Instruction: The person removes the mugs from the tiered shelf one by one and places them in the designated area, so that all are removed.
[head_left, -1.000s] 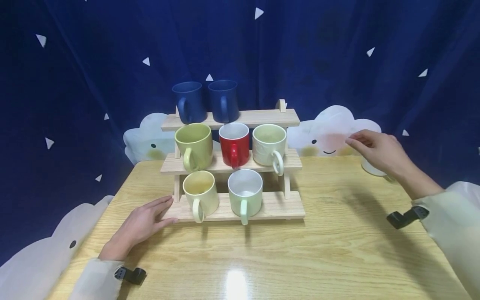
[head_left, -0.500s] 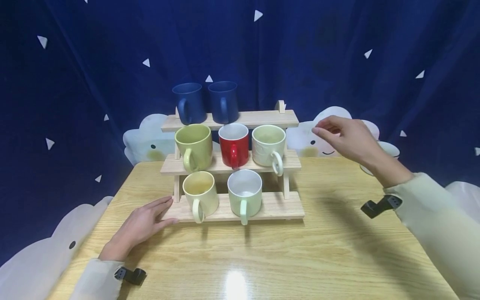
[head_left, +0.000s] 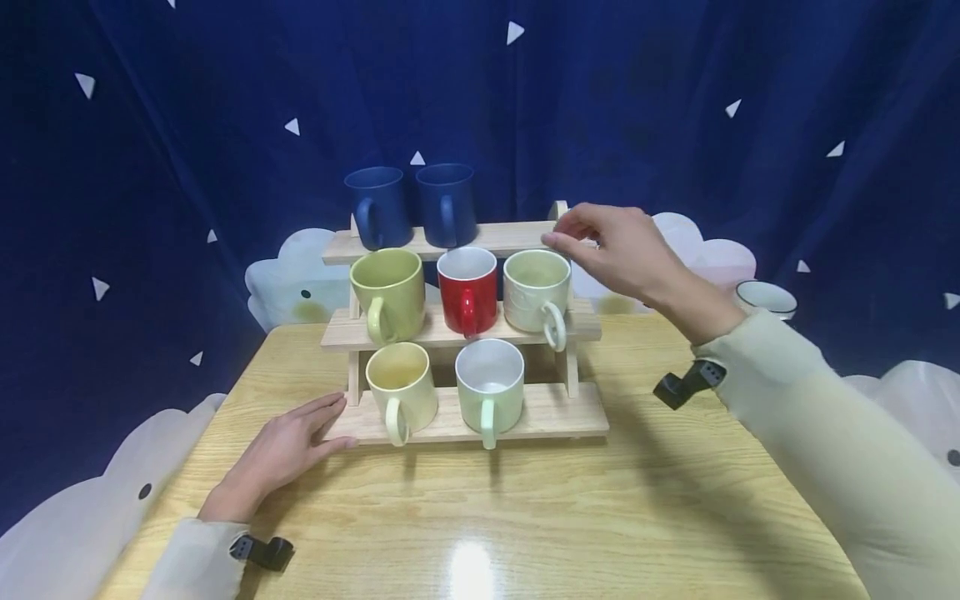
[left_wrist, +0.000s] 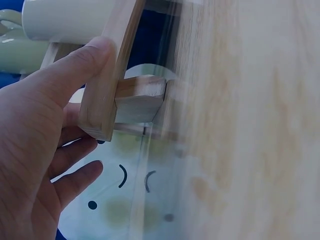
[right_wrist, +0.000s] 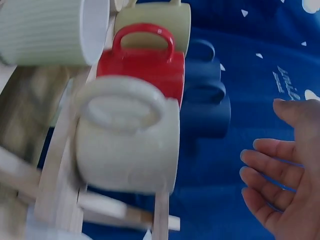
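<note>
A three-tier wooden stand (head_left: 555, 412) holds several mugs. My left hand (head_left: 288, 442) grips the left end of its bottom board, thumb on the front edge and fingers around the back. My right hand (head_left: 622, 250) holds nothing and hovers at the right end of the top shelf, its fingers loosely bent. On that shelf stand two navy mugs (head_left: 386, 212). The middle shelf carries an olive-green mug (head_left: 393, 296), a red mug (head_left: 480, 296) and a pale green mug (head_left: 528, 302). Below are a cream mug (head_left: 416, 404) and a mint mug (head_left: 504, 407).
Behind my right forearm, a white dark-rimmed cup (head_left: 768, 298) shows at the table's back right. The stand rests on a wood-grain table (head_left: 570, 517). A navy curtain (head_left: 637, 100) with white triangles and cloud shapes hangs close behind.
My right hand has moved left from beside the white cup to the right end of the top shelf, holding nothing. The left hand and the mugs have stayed put.
</note>
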